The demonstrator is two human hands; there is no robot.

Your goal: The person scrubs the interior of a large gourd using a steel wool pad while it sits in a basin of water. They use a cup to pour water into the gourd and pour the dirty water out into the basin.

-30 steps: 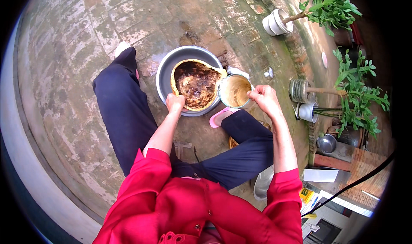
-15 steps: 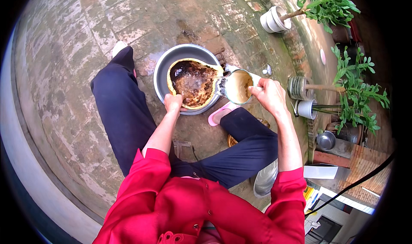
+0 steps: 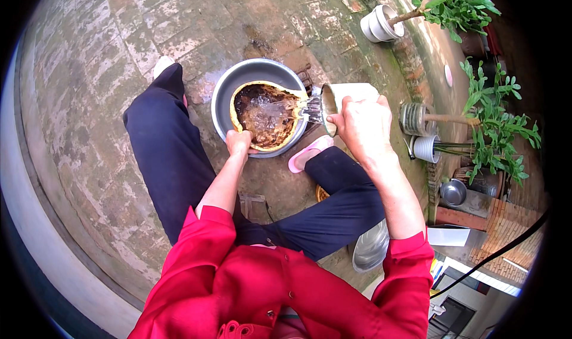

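Worn brick paving (image 3: 179, 29) underfoot. Pear-shaped, yellow-rimmed, brown-lined gourd shell (image 3: 265, 115) over round grey basin (image 3: 262, 70), gripped at near rim by left hand (image 3: 239, 142). Cream cylindrical mug (image 3: 353, 91), grasped in right hand (image 3: 364, 124), now tipped further than moments ago: water stream (image 3: 311, 108) reaching shell, pour well underway.

Head-mounted fisheye (left of two), steeply downward over both hands (image 3: 239, 142) (image 3: 363, 123).

red buttoned shirt (image 3: 253, 285), dark navy trousers (image 3: 167, 139), pink slipper (image 3: 322, 142).
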